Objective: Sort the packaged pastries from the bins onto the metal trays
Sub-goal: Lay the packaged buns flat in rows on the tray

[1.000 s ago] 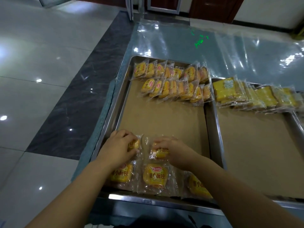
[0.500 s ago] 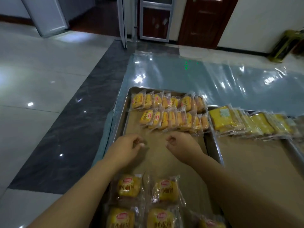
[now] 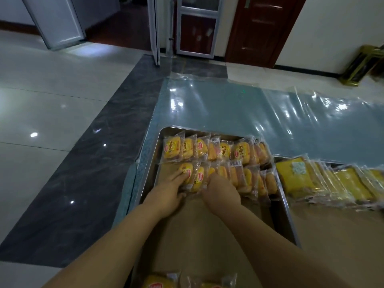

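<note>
A metal tray (image 3: 154,163) lined with brown paper holds two rows of round yellow packaged pastries; the back row (image 3: 241,151) stands on edge, as does the second row (image 3: 249,179). My left hand (image 3: 166,194) grips the leftmost packet of the second row (image 3: 187,169), fingers on top and thumb at its near edge. My right hand (image 3: 222,194) presses against the packets just right of it, its fingertips hidden among them. More round pastries (image 3: 160,282) lie at the tray's near end.
A second metal tray (image 3: 291,217) on the right carries a row of square yellow packaged pastries (image 3: 340,181). Both trays sit on a table under shiny clear plastic (image 3: 228,109). The table's left edge (image 3: 145,154) drops to a tiled floor.
Both hands left the packets at the tray's near end and reached forward to the second row. My left hand now grips the leftmost packet there.
</note>
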{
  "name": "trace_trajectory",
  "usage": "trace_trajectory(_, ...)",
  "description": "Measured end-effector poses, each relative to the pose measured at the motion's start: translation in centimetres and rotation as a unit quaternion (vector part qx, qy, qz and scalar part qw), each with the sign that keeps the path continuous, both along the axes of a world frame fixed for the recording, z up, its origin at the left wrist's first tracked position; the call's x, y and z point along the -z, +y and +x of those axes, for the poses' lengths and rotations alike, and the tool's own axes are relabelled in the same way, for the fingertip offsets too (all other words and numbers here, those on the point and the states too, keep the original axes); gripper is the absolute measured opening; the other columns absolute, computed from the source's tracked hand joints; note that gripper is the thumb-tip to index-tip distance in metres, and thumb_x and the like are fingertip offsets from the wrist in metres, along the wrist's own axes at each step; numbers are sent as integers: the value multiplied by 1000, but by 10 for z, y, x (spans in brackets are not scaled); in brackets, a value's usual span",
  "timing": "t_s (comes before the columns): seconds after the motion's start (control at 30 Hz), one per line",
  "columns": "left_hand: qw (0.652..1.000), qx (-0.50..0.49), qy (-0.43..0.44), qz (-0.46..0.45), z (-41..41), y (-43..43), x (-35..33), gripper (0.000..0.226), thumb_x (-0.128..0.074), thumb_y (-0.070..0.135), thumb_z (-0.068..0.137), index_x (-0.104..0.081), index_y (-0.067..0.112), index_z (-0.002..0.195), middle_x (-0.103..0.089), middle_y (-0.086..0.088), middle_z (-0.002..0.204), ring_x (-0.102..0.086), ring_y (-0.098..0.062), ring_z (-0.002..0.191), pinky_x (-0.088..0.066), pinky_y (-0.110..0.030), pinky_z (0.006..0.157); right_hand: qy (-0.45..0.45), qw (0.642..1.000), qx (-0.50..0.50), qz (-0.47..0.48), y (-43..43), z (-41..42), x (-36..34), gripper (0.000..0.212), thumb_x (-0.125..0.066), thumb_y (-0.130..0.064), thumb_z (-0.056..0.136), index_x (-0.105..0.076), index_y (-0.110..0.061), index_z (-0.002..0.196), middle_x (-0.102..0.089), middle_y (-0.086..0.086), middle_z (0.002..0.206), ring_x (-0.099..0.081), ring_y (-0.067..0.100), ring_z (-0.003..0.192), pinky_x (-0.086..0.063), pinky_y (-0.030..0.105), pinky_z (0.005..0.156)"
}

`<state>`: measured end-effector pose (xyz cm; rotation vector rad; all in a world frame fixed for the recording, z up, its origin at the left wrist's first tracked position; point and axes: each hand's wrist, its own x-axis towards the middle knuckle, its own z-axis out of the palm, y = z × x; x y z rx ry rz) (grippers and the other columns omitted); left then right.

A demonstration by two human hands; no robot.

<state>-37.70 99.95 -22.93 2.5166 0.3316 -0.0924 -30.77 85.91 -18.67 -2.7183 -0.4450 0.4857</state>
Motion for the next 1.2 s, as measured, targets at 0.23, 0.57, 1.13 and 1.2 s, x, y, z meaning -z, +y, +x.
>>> trace_trajectory(0.23,998,8,-36,46,-5,-1,4,51,-50,36,92,-35,32,140,-39,6,139,-47,-14,116,-42,-28,93,33,984,51,168,-17,-6,4,12,-50,-15,91,-53,-26,93,-57,-7,82,-55,8,72,-46,25,57)
trace_trajectory(0.57,993,41,4,108,-61,-27,1,50,-54,47,85,-46,29,131,-32,4,134,-26,-19,122,-32,-35,103,85,891,160,415,-88,-34,-11,25,-51,-2,87,-62,-24,80,-63,-6,81,-60,6,71,-45,16,53)
trace_trajectory(1.13,992,47,24,112,-86,-98,-3,42,-45,48,91,-47,28,128,-29,-2,132,-26,-23,118,-35,-37,96,40,997,42,-57,-187,-66,8,17,-47,-18,86,-60,-28,80,-59,4,99,-57,24,93,-49,34,77)
trace_trajectory(1.2,993,57,22,105,-89,-100,1,42,-46,45,91,-44,30,130,-22,1,142,-19,-25,125,-33,-40,100,-39,990,-20,-131,-190,-76,9,26,-47,-27,89,-56,-26,113,-50,5,122,-45,26,114,-42,36,92)
